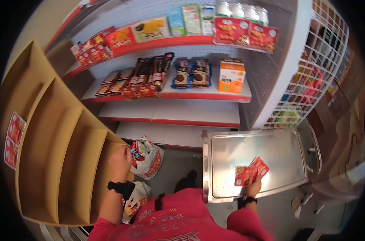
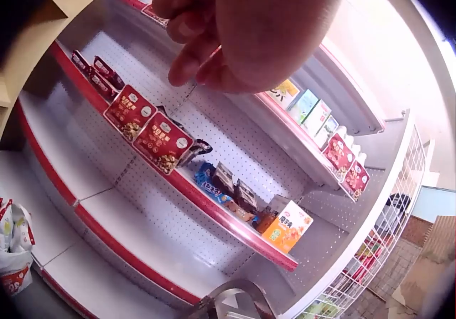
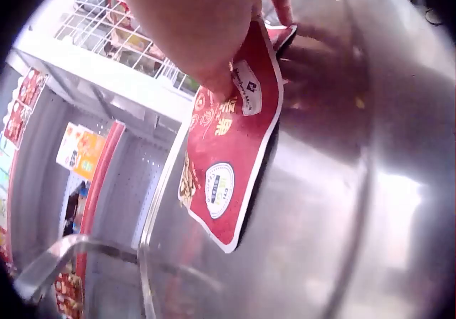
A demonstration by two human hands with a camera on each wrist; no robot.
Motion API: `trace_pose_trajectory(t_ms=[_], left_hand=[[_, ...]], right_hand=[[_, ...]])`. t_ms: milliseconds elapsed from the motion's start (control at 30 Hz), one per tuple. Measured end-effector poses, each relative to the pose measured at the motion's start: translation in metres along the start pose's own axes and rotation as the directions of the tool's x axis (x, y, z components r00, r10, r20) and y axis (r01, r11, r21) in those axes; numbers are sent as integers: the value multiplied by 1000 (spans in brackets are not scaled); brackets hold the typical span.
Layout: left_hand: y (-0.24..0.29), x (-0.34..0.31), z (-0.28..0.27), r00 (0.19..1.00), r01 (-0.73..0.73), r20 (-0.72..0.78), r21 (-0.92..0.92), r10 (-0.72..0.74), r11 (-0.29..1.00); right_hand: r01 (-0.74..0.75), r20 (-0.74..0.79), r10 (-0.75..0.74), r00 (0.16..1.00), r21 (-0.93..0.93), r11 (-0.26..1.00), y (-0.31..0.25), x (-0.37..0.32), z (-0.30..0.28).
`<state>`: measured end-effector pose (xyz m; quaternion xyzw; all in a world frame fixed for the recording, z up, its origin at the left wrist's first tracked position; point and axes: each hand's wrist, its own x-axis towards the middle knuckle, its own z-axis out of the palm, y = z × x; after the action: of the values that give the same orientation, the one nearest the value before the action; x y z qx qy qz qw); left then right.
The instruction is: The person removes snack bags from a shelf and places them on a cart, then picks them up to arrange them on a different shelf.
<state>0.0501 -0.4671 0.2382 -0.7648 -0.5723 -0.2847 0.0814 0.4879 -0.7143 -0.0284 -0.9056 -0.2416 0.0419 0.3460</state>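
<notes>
Cards (image 1: pixel 242 176) pinched in right hand (image 1: pixel 253 187) over tray (image 1: pixel 226 152); loosely curled, empty left hand (image 1: pixel 120 163); packets (image 1: pixel 136 152) in bag (image 1: pixel 153 164)

Shelves (image 1: pixel 178 110) ahead; rack (image 1: pixel 41 160) left; cart (image 1: pixel 271 148) right, 2 cards (image 1: pixel 242 177) over it; 2 bags (image 1: pixel 153 164) between rack and cart.

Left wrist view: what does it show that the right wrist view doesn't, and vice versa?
Only the left wrist view shows the left hand, the tan wooden shelf and the white plastic bag. Only the right wrist view shows the right hand and the red cards it holds over the metal tray. Both show the orange-and-white box, the white wire grid and the red-edged shelves.
</notes>
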Motion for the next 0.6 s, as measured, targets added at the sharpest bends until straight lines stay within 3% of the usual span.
trace_pose_trajectory(t_ms=[33,100,133,167,200,233,267,300,333,400,467,600], left_hand=[[-1,-1,-1,1000,12,-26,-13,-13,1000],[-2,-3,-3,999,21,-33,-36,-22,999],[-2,-4,-5,997,68,-25,-14,-69,998],[-4,-6,-4,995,103,-2,7,-103,995],[-26,-13,8,998,36,-44,38,-34,999],[-35,-16,10,998,37,-44,14,-36,999],[-39,-18,11,998,40,-51,-8,-41,999],[-38,-23,9,998,50,-31,-27,-51,998],[-38,-24,7,998,59,-27,-45,-60,997],[-40,-28,11,999,50,6,-44,-50,998],[-41,-32,8,998,53,17,-39,-53,998],[-36,-25,8,997,69,25,-71,-67,995]], right_hand=[[130,-52,-131,990,-34,991,15,-11,13],[183,-4,-184,983,-50,982,16,-14,15],[177,39,-175,984,-62,982,17,-14,8],[43,97,-43,994,-3,999,11,-8,0],[33,169,-10,986,-135,990,23,2,-2],[62,-95,-90,991,-268,961,27,0,-2],[-19,-135,-18,991,-268,963,33,9,-5],[-257,53,277,959,-236,937,33,30,-14],[-359,79,373,924,-152,921,29,41,-19],[-506,-20,508,861,59,861,40,56,2],[-596,27,596,803,44,801,51,70,22],[-574,-58,575,816,36,818,11,61,6]])
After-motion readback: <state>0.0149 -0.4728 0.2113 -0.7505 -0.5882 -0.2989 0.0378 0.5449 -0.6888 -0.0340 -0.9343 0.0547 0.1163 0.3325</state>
